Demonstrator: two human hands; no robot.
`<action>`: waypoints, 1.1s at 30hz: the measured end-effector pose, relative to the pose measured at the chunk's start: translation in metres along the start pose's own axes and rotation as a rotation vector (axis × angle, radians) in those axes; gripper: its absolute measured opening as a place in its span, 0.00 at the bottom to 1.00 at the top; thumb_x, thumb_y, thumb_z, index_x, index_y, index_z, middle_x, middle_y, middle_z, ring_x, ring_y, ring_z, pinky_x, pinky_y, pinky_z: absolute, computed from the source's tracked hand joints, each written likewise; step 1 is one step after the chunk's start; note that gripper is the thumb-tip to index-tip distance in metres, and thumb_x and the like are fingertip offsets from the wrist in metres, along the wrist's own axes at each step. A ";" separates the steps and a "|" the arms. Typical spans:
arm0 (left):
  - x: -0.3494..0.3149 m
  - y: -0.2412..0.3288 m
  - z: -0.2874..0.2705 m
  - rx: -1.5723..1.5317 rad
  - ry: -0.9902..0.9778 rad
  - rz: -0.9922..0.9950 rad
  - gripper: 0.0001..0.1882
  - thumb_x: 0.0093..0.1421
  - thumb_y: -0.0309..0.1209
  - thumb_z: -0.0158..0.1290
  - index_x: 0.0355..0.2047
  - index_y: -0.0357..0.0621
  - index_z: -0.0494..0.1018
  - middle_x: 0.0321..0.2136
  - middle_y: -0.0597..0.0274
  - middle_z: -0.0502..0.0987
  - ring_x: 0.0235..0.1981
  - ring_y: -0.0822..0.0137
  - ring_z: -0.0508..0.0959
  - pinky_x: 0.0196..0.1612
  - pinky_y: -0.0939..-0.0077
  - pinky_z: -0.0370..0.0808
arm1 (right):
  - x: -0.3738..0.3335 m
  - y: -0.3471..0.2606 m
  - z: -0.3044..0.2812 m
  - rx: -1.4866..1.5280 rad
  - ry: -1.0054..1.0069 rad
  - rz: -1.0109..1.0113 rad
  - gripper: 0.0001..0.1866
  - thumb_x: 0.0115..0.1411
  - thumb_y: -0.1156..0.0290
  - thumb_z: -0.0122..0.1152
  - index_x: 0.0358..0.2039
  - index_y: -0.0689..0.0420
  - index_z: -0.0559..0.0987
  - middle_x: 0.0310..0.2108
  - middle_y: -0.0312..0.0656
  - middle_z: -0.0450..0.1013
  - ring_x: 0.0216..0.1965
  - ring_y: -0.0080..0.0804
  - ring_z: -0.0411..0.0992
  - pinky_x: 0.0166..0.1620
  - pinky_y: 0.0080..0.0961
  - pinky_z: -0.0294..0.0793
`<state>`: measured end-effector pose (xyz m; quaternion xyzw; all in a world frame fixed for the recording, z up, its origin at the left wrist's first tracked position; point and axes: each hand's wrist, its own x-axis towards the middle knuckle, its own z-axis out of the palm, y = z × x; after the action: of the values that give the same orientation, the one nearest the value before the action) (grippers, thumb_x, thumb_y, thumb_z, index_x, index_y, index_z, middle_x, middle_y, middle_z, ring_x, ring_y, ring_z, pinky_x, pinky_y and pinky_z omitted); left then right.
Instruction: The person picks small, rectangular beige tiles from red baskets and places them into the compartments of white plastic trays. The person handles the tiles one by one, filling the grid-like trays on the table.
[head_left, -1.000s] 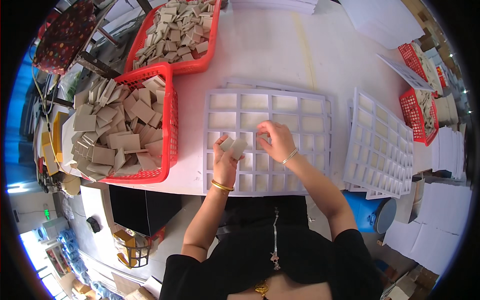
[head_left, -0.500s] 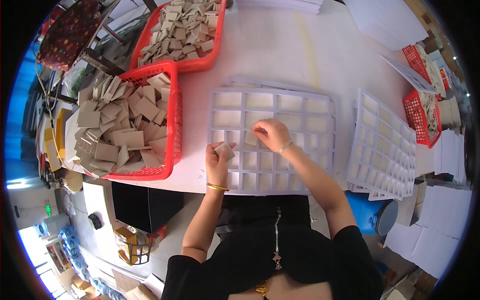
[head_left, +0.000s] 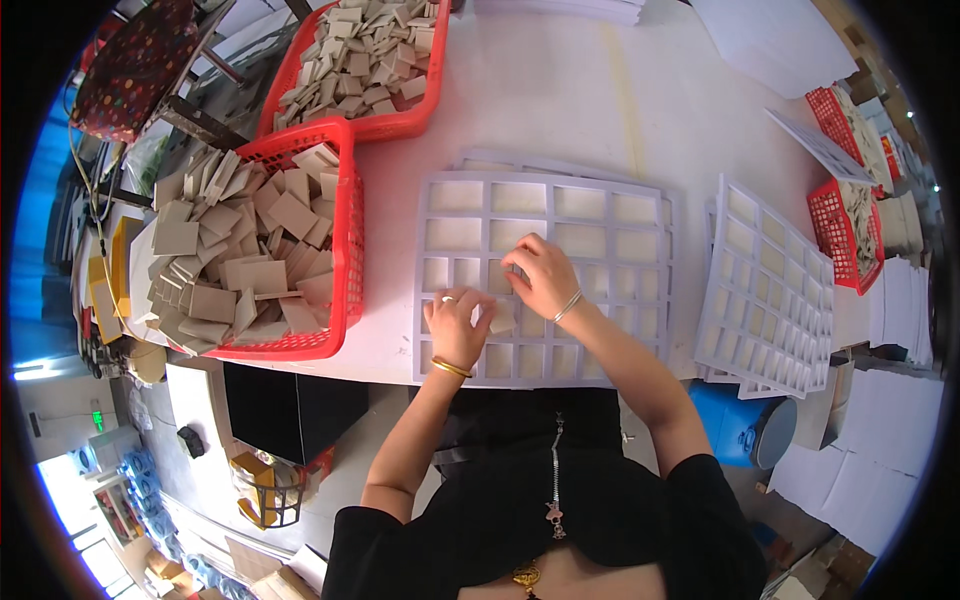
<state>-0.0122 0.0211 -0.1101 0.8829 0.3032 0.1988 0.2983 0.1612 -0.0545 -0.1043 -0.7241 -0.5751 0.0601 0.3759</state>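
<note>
A white tray divided into a grid (head_left: 485,214) lies on the table before me, its cells backed in pale cream. Over its left middle, my left hand (head_left: 460,325) grips a small beige square tile (head_left: 503,318) at the thumb side. My right hand (head_left: 543,278) is just above and to the right, fingers bent together at a cell in the middle row. Whatever those fingertips hold, if anything, is hidden. To the left, a red plastic basket (head_left: 350,240) is heaped with similar tiles (head_left: 293,215).
Behind that basket stands another red basket (head_left: 432,110) of tiles. Further grid trays (head_left: 745,290) are stacked at the right, near a smaller red basket (head_left: 832,225). White sheets (head_left: 560,8) lie at the table's far edge. A blue barrel (head_left: 745,425) stands below the table's right side.
My left hand has moved right over the tray, bringing its tile closer to the right hand. The tile seen at my right fingertips no longer shows clearly there.
</note>
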 end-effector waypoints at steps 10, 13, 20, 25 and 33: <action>-0.002 0.011 -0.039 0.049 0.184 0.121 0.13 0.48 0.21 0.56 0.35 0.50 0.77 0.35 0.63 0.74 0.40 0.58 0.72 0.43 0.63 0.66 | -0.033 -0.027 -0.002 -0.147 -0.147 -0.083 0.09 0.41 0.71 0.68 0.26 0.50 0.78 0.33 0.34 0.68 0.40 0.34 0.68 0.41 0.35 0.64; -0.010 0.017 -0.085 -0.005 0.305 0.210 0.12 0.47 0.17 0.54 0.33 0.43 0.76 0.32 0.59 0.74 0.33 0.56 0.73 0.39 0.63 0.68 | -0.037 -0.033 0.001 -0.157 -0.177 -0.081 0.06 0.42 0.70 0.66 0.23 0.49 0.78 0.33 0.33 0.68 0.38 0.32 0.67 0.41 0.34 0.63; 0.019 -0.054 -0.211 0.314 0.454 0.024 0.09 0.50 0.20 0.53 0.33 0.43 0.75 0.27 0.59 0.74 0.29 0.54 0.73 0.34 0.63 0.69 | -0.033 -0.052 0.003 -0.369 -0.358 -0.109 0.02 0.45 0.67 0.63 0.18 0.47 0.80 0.29 0.31 0.69 0.39 0.29 0.65 0.42 0.31 0.59; 0.053 -0.123 -0.249 0.929 -0.001 0.123 0.20 0.51 0.25 0.55 0.46 0.51 0.72 0.46 0.61 0.73 0.53 0.57 0.69 0.56 0.59 0.63 | -0.034 -0.053 0.004 -0.398 -0.366 -0.086 0.02 0.44 0.67 0.62 0.18 0.47 0.81 0.29 0.31 0.68 0.39 0.29 0.65 0.41 0.30 0.60; 0.080 -0.153 -0.239 0.960 -0.385 0.082 0.13 0.47 0.35 0.61 0.33 0.50 0.76 0.39 0.62 0.75 0.50 0.58 0.69 0.59 0.58 0.57 | -0.047 -0.051 0.005 -0.416 -0.330 -0.101 0.02 0.43 0.68 0.61 0.17 0.49 0.80 0.30 0.32 0.68 0.40 0.30 0.65 0.42 0.30 0.61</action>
<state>-0.1446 0.2683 -0.0179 0.9521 0.2649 -0.1174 -0.0980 0.1025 -0.0908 -0.0924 -0.7365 -0.6641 0.0388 0.1226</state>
